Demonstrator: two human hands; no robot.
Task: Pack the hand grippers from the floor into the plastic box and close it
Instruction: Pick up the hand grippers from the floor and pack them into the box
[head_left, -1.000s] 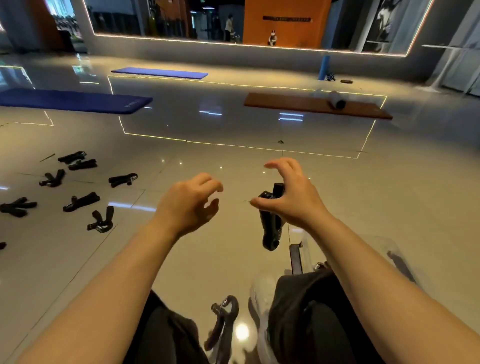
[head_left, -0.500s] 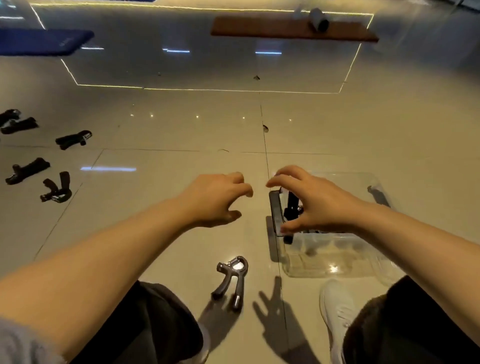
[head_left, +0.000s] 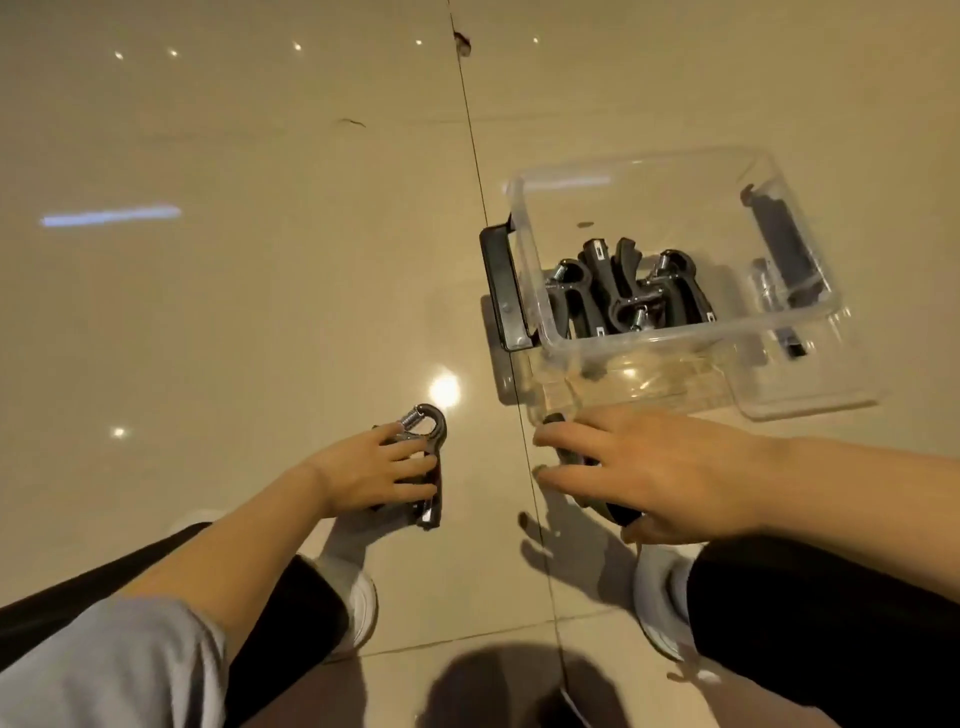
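black and steel, a hand gripper is lying on the tiled floor under the left hand, whose fingers are spreading across its two handles and curling down around them; the spring loop is poking out past the fingertips on the far side. the hold looks like it is only just closing, and the tool seems to be resting on the tile rather than lifted. to the right, the right hand is reaching down over a second gripper, a dark one showing between and under the fingers; the fingers are half open and draped over it, and i cannot tell whether they are actually clamping it yet.

just beyond the right hand, the clear plastic box is sitting open on the floor with several grippers already piled inside toward its near wall. a black latch handle is hanging on its left side. a clear panel is lying flat by the near right corner of the box, probably the lid.

judging by this, the step in hand is picking up two more grippers at once. the next move is calling for both hands to close firmly, lift, and carry the tools the short way up and over the near rim before releasing them inside.
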